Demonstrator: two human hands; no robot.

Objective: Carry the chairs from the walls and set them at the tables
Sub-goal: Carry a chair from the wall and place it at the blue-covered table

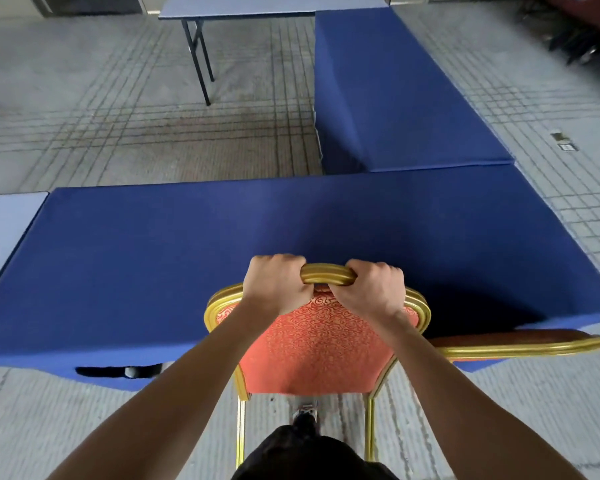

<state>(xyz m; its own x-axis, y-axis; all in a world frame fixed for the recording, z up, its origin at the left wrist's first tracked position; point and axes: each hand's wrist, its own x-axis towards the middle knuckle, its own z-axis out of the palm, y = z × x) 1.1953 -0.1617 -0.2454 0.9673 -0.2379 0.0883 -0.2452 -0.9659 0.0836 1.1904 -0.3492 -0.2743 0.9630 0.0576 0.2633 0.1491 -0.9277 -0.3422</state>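
A banquet chair (312, 348) with a gold metal frame and an orange patterned back stands right in front of me, facing the near table (187, 254), which wears a dark blue cloth. My left hand (274, 284) and my right hand (373, 289) both grip the gold top rail of the chair's back, side by side. The chair's seat is hidden under the table's edge. A second chair (520, 344) of the same kind sits just to the right, only its back top showing at the table's edge.
A second blue-clothed table (395, 91) runs away from the near one at the right, forming an L. A bare folding table (243, 6) stands at the far end, another bare tabletop (4, 230) at the left. Grey patterned carpet (118, 116) fills the middle. My foot (305, 412) shows below the chair.
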